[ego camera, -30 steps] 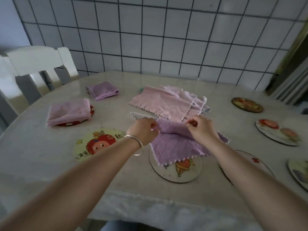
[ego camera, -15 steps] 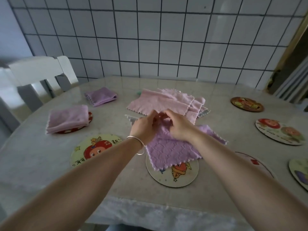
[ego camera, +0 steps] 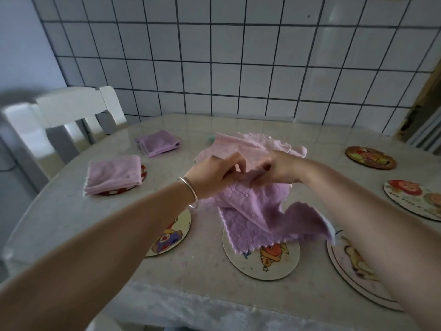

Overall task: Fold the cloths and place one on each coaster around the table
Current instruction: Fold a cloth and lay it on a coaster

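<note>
My left hand and my right hand pinch the top edge of a purple cloth, close together. The cloth hangs in the air above a round cartoon coaster at the table's near side. A pile of pink cloths lies behind my hands. One folded purple cloth sits on a red coaster at the left. Another folded purple cloth lies farther back on the table.
More coasters ring the marble table: one under my left forearm, one under my right forearm, two at the right. A white chair stands at the far left. Tiled wall behind.
My hands came together at the cloth's top edge and lifted it off the table; it now hangs loose above the near coaster. The camera view shifted slightly.
</note>
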